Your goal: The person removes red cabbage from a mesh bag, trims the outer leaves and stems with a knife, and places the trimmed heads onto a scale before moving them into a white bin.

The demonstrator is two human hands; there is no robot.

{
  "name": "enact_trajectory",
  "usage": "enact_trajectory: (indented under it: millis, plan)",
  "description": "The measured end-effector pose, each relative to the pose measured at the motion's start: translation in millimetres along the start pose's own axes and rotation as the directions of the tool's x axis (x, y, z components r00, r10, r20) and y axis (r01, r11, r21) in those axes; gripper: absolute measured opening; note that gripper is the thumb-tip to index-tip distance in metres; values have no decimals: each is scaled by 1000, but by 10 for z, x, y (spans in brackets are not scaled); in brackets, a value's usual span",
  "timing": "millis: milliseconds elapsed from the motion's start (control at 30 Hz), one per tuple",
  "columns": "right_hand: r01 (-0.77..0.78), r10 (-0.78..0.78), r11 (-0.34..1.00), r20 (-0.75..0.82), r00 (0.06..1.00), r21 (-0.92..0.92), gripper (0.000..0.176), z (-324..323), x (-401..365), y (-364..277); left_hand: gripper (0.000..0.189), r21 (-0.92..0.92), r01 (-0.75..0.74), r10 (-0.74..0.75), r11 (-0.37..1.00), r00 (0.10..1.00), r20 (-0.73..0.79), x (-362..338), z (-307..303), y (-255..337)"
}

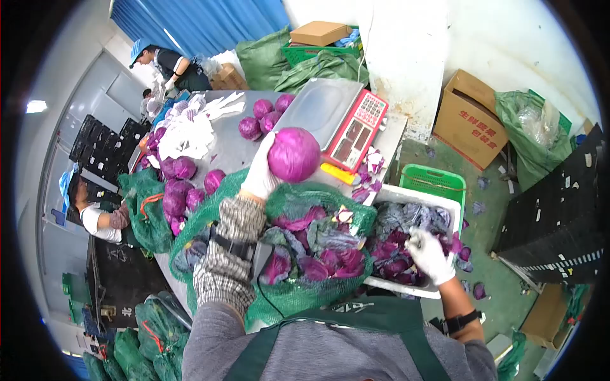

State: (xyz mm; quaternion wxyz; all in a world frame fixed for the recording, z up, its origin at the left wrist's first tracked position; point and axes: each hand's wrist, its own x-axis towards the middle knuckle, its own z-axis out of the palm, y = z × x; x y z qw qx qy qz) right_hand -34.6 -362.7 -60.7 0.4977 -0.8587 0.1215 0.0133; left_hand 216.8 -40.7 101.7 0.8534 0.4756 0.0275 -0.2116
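My left hand [259,170], in a white glove, holds a round purple cabbage [294,154] above the table, in front of the scale [349,124]. My gloved right hand [430,255] is over a white bin [452,219] of purple and dark outer leaves; its fingers are curled, and what they hold, if anything, is too small to make out. Below my left forearm lies an open green mesh bag [279,308] with loose leaves in it. A yellow-handled tool [339,173] rests beside the scale.
More cabbages [250,128] and white gloves [190,136] lie on the metal table [225,152]. A green crate [433,178] stands behind the bin. Two people [178,66] [95,216] are at the left. Cardboard box [470,120] and black crates [549,216] stand right.
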Motion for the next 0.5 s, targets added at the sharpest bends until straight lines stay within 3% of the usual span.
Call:
enact_trajectory:
  millis: [100, 133, 167, 233, 333, 367, 433, 500]
  plan:
    - [0, 0, 1000, 8, 1000, -13, 35, 28, -220, 156, 72, 95, -31, 32, 995, 999, -13, 744, -70, 110]
    - [-105, 103, 994, 70, 992, 34, 35, 12, -273, 191, 75, 174, 33, -14, 984, 994, -113, 944, -64, 155]
    - [-60, 61, 998, 49, 997, -26, 36, 43, -311, 317, 77, 244, 100, -47, 965, 975, -216, 1136, -67, 195]
    - [-122, 138, 983, 117, 984, -136, 36, -10, -344, 260, 85, 413, 7, 103, 911, 964, -245, 1416, -59, 165]
    - [-188, 203, 975, 135, 970, -115, 35, -62, -345, 157, 92, 705, 34, 161, 709, 965, -207, 2071, -559, 209]
    - [-190, 207, 974, 143, 968, -121, 35, -39, -309, 177, 83, 879, 205, 261, 431, 904, -339, 2151, -554, 340]
    - [-126, 130, 991, 153, 980, -33, 34, 28, -231, 184, 83, 920, 134, 300, 368, 919, -254, 2101, -529, 587]
    - [-51, 53, 999, 156, 986, -20, 32, 72, -135, 116, 77, 804, 296, 115, 516, 906, -407, 1899, -200, 1081]
